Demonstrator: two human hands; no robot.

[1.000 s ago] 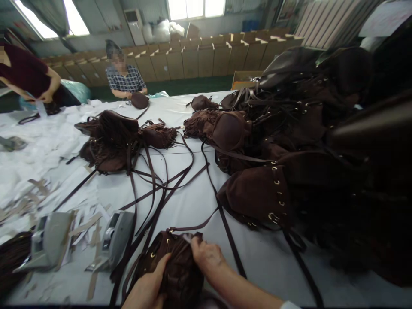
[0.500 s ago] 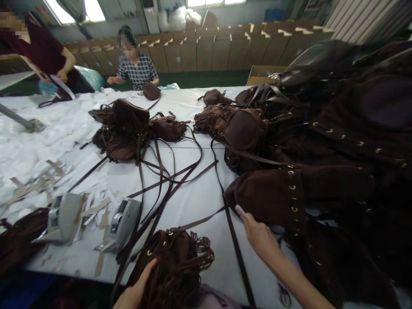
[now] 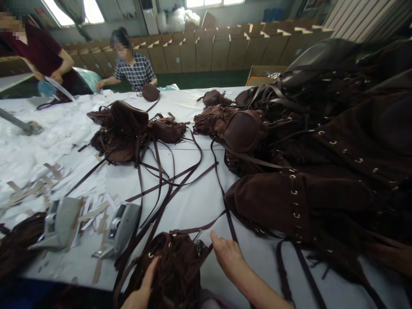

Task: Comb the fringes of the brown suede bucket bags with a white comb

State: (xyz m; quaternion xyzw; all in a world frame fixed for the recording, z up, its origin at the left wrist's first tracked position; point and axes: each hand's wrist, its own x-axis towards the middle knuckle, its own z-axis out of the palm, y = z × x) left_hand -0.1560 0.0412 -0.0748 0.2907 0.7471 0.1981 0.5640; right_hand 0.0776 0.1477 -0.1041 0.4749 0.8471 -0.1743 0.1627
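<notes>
A dark brown fringed suede bag [image 3: 175,270] lies at the near edge of the white table [image 3: 199,197]. My left hand [image 3: 144,287] rests on the bag's left side, fingers wrapped against it. My right hand [image 3: 228,257] is at the bag's upper right rim, fingers curled beside a small metal fitting [image 3: 200,246] and a long brown strap [image 3: 199,225]. What the right fingers pinch is hidden.
A big heap of brown bags [image 3: 322,163] fills the right side. More bags [image 3: 125,128] and tangled straps lie mid-table. Two grey tape dispensers [image 3: 120,229] and paper scraps sit at the left. Two people [image 3: 131,68] work at the far side.
My right hand reached out toward the heap of bags half a second ago and has come back to the bag's rim. The left hand stayed on the bag.
</notes>
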